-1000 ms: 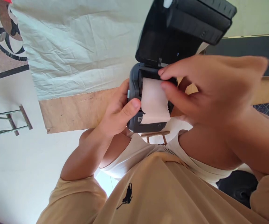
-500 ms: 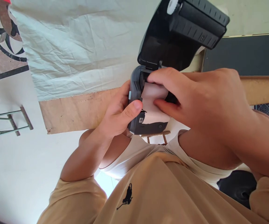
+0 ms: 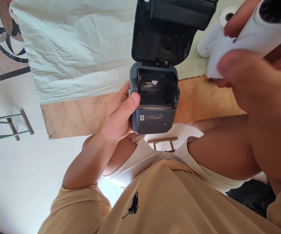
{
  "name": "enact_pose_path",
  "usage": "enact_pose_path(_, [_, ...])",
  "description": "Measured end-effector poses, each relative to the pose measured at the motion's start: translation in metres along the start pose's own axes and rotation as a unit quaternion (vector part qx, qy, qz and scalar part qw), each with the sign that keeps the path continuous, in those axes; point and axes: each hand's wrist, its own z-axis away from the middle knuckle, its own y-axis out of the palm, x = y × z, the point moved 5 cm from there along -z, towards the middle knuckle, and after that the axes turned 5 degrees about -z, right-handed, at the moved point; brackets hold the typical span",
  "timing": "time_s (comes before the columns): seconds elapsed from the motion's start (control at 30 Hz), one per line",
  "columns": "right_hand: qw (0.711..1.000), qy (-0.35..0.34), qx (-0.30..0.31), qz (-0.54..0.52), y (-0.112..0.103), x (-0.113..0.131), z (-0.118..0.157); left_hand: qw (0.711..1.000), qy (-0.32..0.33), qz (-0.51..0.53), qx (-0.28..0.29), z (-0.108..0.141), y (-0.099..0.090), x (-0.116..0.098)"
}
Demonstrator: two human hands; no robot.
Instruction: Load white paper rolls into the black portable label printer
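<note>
My left hand [image 3: 117, 118] is wrapped around the left side of a dark label printer [image 3: 152, 118], its thumb over the near left edge. The printer's black lid [image 3: 163, 40] is tipped up and back, and the compartment [image 3: 157, 92] below it shows bare with a small printed sticker on the inner wall. At the upper right, my right hand [image 3: 254, 76], partly blurred, grips a white paper roll [image 3: 254, 37] with a black core, apart from the printer. A loose strip of its paper hangs toward the left.
Another white paper roll [image 3: 210, 34] lies on the table behind the held one. A pale wrinkled cloth [image 3: 82, 52] covers much of the wooden table [image 3: 77, 118]. On the floor at left are a metal-legged stool [image 3: 11, 125] and a patterned floor inlay [image 3: 6, 42].
My right hand has lifted the paper roll out of the printer and carried it to the upper right. The printer, still in my left hand, has turned and shifted slightly left.
</note>
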Motion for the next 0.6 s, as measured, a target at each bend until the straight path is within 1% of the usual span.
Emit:
enact_pose_path(0.07, [0.994,-0.042,0.020,0.095,0.001,-0.002,-0.003,1.000,0.000,0.003,-0.002,0.000,0.001,-0.001])
enact_pose_path(0.1, [0.987,-0.048,0.035,0.151,0.003,-0.003,-0.005,1.000,0.001,0.001,-0.003,0.001,0.001,-0.002])
enact_pose_path(0.17, [0.967,-0.040,0.065,0.242,0.006,-0.004,-0.009,1.000,0.004,-0.009,-0.008,0.001,0.000,-0.002])
enact_pose_path(0.2, [0.960,-0.034,0.075,0.268,0.008,-0.005,-0.011,1.000,0.003,-0.014,-0.010,0.001,0.000,-0.002])
enact_pose_path(0.3, [0.957,-0.021,0.081,0.276,0.014,-0.010,-0.014,1.000,-0.005,-0.020,-0.012,0.000,-0.001,-0.001])
enact_pose_path(0.37, [0.957,-0.008,0.085,0.278,0.018,-0.019,-0.015,1.000,-0.004,-0.025,-0.014,0.000,-0.002,0.000])
enact_pose_path(0.5, [0.946,0.019,0.097,0.307,0.027,-0.038,-0.015,0.998,0.016,-0.051,-0.019,-0.001,-0.003,-0.002])
enact_pose_path(0.6, [0.951,-0.011,0.097,0.294,0.025,-0.032,-0.014,0.998,0.026,-0.059,-0.026,-0.002,-0.001,-0.003])
